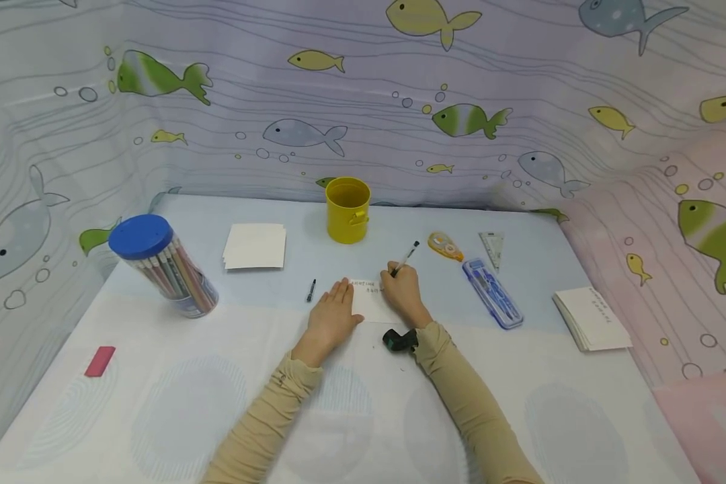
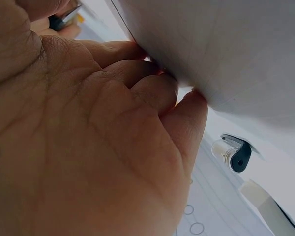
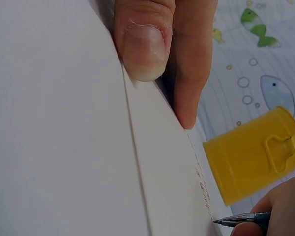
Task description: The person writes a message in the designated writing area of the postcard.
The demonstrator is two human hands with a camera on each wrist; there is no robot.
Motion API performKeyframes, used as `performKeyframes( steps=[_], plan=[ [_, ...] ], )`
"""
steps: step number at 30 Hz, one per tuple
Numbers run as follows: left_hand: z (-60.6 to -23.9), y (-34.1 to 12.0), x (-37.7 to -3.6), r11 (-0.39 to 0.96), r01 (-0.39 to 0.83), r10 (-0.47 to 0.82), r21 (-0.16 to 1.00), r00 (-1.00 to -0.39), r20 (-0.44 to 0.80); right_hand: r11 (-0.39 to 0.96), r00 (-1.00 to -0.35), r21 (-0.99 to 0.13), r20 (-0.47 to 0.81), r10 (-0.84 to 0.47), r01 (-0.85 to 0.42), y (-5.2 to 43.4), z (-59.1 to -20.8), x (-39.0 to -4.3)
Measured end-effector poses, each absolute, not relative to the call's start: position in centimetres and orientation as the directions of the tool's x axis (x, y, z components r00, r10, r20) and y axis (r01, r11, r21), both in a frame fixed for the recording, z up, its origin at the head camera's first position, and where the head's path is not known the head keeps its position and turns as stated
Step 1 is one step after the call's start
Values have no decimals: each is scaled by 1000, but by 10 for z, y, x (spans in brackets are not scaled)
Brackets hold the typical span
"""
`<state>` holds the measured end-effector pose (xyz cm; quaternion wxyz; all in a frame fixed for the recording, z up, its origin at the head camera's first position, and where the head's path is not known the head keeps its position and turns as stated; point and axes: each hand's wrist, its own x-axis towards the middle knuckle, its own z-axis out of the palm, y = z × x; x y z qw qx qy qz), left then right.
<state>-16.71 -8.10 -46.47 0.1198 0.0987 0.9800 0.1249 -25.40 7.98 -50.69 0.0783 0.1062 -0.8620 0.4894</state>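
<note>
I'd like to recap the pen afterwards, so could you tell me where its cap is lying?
In the head view the pen cap lies on the table just left of the left hand, in front of the blank paper stack.

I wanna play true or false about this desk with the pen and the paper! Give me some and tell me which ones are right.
1. The right hand holds a pen on the note paper. True.
2. The left hand lies flat on the note paper's edge. True.
3. The yellow cup is tipped over. False: it stands upright.
4. The pencil tub has a red lid. False: its lid is blue.
5. The pen cap lies on the table left of the left hand. True.
</note>
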Motion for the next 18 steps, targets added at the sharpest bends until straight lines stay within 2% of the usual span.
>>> performKeyframes(
  steps=[18],
  plan=[
    [-462, -80, -166, 949, 162, 222, 270, -952, -210, 497, -973, -837, 184, -136, -228, 80, -508, -254]
  ],
)
